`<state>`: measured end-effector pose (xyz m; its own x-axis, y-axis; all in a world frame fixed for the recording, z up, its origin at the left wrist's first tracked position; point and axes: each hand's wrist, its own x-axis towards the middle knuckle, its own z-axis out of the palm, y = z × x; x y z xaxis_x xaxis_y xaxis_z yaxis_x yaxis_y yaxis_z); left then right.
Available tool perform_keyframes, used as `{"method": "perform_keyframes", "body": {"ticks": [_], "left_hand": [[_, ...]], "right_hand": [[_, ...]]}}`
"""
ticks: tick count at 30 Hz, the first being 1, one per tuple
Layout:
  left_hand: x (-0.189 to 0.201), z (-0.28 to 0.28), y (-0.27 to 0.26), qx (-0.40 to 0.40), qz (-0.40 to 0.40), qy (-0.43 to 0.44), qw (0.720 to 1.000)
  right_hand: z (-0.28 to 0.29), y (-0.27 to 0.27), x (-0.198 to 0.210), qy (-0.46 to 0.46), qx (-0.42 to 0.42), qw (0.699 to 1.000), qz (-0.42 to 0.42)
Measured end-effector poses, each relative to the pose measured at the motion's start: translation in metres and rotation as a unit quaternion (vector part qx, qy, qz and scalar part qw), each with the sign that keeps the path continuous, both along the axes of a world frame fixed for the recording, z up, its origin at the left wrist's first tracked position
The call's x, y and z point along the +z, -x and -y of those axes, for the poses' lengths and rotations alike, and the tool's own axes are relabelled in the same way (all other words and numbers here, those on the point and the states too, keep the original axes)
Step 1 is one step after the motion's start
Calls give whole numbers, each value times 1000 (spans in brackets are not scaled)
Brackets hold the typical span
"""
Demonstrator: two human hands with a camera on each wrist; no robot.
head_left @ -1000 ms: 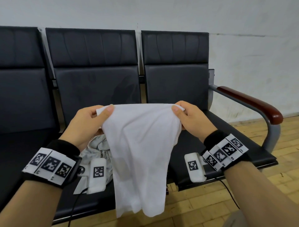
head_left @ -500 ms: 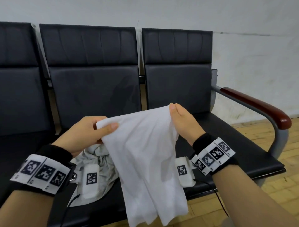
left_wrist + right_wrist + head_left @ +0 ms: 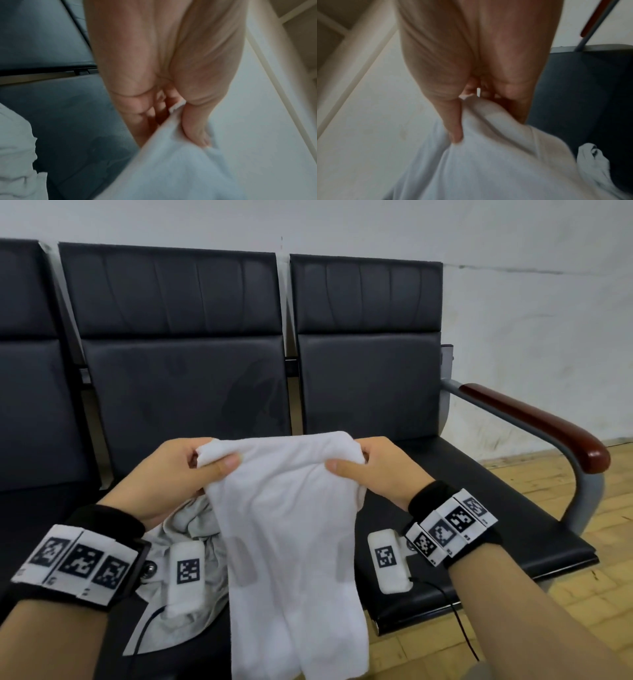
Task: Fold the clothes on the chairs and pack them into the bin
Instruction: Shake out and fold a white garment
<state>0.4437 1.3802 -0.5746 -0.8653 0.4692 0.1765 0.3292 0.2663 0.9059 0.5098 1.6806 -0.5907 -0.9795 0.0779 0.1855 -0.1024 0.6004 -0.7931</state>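
I hold a white garment point(image 3: 287, 529) up in front of the black chairs, and it hangs down past the seat edge. My left hand point(image 3: 191, 470) pinches its upper left corner between thumb and fingers. My right hand point(image 3: 373, 470) pinches the upper right corner the same way. The left wrist view shows the white cloth point(image 3: 180, 162) clamped under the thumb. In the right wrist view the same cloth point(image 3: 488, 155) runs from under the thumb. A crumpled light grey garment point(image 3: 191, 546) lies on the middle seat below my left hand. No bin is in view.
A row of black padded chairs point(image 3: 370, 378) stands against a white wall. The right chair has a metal arm with a dark red wooden armrest point(image 3: 534, 422). Wooden floor point(image 3: 582, 594) lies to the right and below the seats.
My hands spread the top edge, the right hand swung in toward the left, and now both hold the garment level again, closer together, with the top edge bunched.
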Motion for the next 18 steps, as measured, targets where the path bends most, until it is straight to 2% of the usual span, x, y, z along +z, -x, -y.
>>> {"method": "perform_keyframes", "body": {"ticks": [3, 5, 8, 11, 16, 18], "left_hand": [[0, -6, -6, 41, 26, -111, 993], [8, -12, -13, 39, 46, -184, 981], [23, -17, -18, 43, 40, -243, 968], [29, -17, -14, 71, -12, -209, 975], [24, -19, -11, 86, 13, -173, 981], [30, -19, -12, 104, -12, -182, 978]], "right_hand": [[-1, -4, -1, 105, -12, 994, -24], [2, -7, 3, 166, -16, 985, -45], [13, -8, 14, 191, -18, 978, -83], [26, -5, 27, 166, -26, 980, -110], [37, 9, 29, 159, -45, 982, -95], [37, 11, 38, 165, -44, 978, -120]]}}
